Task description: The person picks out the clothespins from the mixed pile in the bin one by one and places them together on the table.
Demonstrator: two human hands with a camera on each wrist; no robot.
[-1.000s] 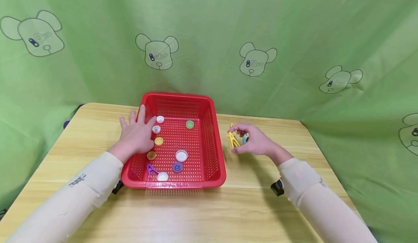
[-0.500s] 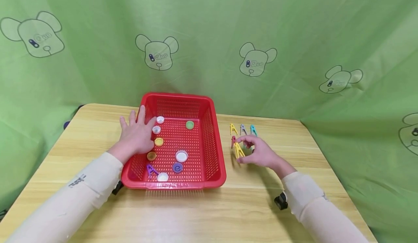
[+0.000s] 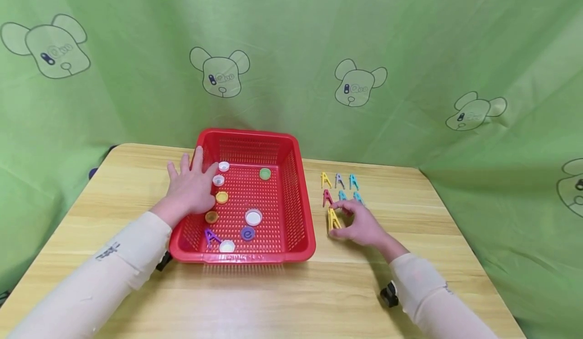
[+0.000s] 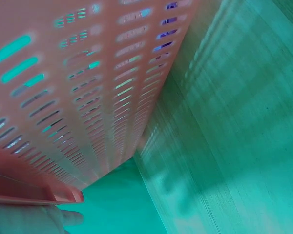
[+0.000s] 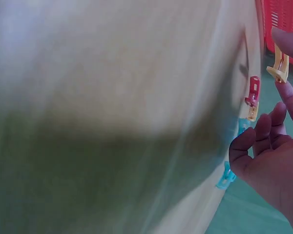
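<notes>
My left hand (image 3: pixel 191 187) rests with spread fingers over the left rim of a red plastic basket (image 3: pixel 311 238). In the left wrist view, the slotted basket wall (image 4: pixel 105 29) hides most of that hand. Right of the basket, my right hand (image 3: pixel 362 222) pinches a yellow clothespin (image 3: pixel 334 219) between thumb and fingertip, just above or on the table; contact is unclear. Behind it lie two rows of clothespins: yellow (image 3: pixel 325 179), greyish purple (image 3: pixel 339 180) and teal (image 3: pixel 354 181) at the back, then red (image 3: pixel 327 198) and two teal ones (image 3: pixel 342 195), partly covered by the hand.
Inside the basket lie several bottle caps, among them a green cap (image 3: pixel 265 174), a large white cap (image 3: pixel 253 217) and a blue cap (image 3: pixel 248 234). A purple clothespin (image 3: pixel 211 237) lies there too. Green curtain (image 3: pixel 291 50) hangs behind the wooden table (image 3: pixel 273 303).
My right hand, pinching the yellow clothespin, has come nearer the table's front, uncovering the back row and then more of the second. My left hand has not moved.
</notes>
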